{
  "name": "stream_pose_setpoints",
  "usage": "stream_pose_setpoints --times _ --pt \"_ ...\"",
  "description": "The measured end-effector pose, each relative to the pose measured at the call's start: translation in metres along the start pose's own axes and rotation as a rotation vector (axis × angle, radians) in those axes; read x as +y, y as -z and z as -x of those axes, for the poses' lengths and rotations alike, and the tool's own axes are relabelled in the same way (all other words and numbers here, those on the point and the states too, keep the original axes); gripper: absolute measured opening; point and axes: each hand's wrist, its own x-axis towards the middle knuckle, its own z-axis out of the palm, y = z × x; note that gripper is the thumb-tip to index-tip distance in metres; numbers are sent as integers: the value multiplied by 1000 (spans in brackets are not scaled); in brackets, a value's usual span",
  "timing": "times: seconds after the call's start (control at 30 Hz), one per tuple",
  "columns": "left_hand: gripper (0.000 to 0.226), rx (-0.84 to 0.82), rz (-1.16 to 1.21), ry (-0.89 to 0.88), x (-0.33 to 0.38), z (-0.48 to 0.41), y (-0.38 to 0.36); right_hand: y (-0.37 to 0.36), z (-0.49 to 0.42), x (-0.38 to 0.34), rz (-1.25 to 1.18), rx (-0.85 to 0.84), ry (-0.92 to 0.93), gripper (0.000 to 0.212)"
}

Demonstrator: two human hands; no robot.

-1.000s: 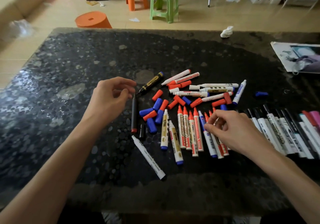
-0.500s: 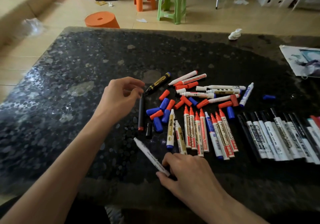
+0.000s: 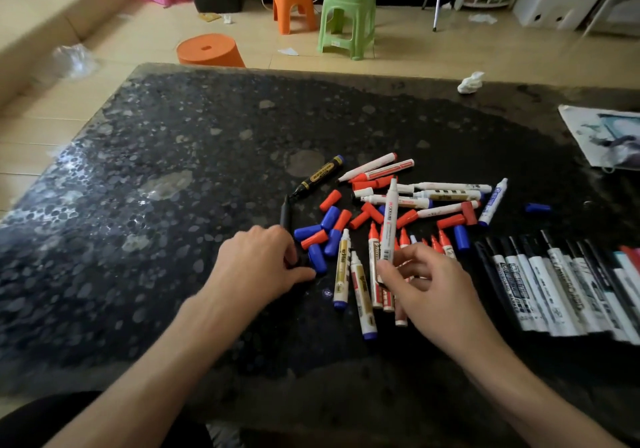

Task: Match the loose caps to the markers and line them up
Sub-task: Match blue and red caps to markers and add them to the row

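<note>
Mid-match at centre frame, the right hand [image 3: 429, 291] has its fingers clamped on a raised white marker [image 3: 389, 219], while the left hand [image 3: 259, 267] pinches what looks like a black cap [image 3: 299, 260] on the tabletop [image 3: 173, 239], which probably goes onto the marker's tip next.

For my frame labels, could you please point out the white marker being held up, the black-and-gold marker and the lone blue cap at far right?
held white marker [image 3: 389, 219]: head view, mid-barrel.
black-and-gold marker [image 3: 320, 176]: head view, gold label.
lone blue cap [image 3: 537, 208]: head view, cap's middle.
</note>
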Motion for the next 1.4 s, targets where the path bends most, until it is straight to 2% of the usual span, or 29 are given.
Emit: stream_pose_setpoints --times 0.1,0.17,0.27,0.33,0.4,0.47,0.53,0.77,1.4 --pt "39 30 -127 -3 9 4 -5 4 -7 6 3 10 2 15" --pt "31 38 -82 3 9 3 -4 9 -10 8 20 10 26 13" --pt "23 119 131 -18 -2 0 2 23 -14 7 105 -28 118 6" --pt "19 147 360 -44 -7 -3 9 33 -17 6 196 -32 187 17" --pt "14 80 672 -67 -6 -4 12 40 -22 6 241 13 232 21" --pt "8 25 790 -116 -5 -5 12 44 -28 10 212 63 237 24" --pt "3 40 775 -169 -5 -7 9 47 -32 12 141 77 228 26" --pt "12 14 914 -235 -3 -10 6 47 -32 9 87 48 261 28" --pt "13 9 922 -251 -1 -7 8 47 -30 8 66 58 303 27"
